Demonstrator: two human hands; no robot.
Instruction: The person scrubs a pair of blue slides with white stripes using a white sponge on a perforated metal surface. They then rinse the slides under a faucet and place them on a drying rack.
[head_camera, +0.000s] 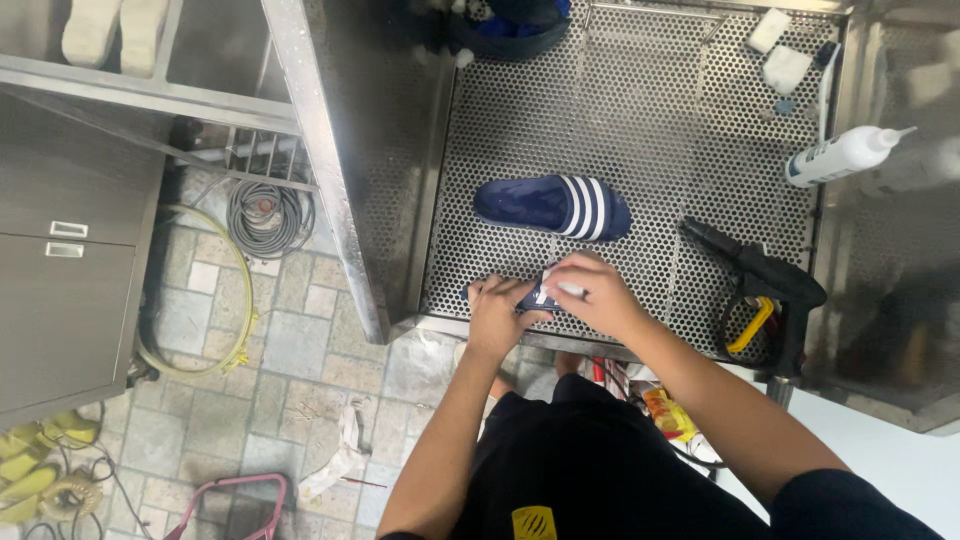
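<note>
Both hands, left hand (497, 315) and right hand (590, 292), fingers clamped on navy striped slide sandal (540, 296) at perforated desk (640, 100) front edge, apt to slip floorward on wet steel.

From my feed, both my hands (545, 300) sit at the perforated tray's (690, 110) near edge, on what's probably a second slide; the other slide (553, 206) lies just behind, spray gun (765, 285) right, bottle (845, 155) far right.
</note>
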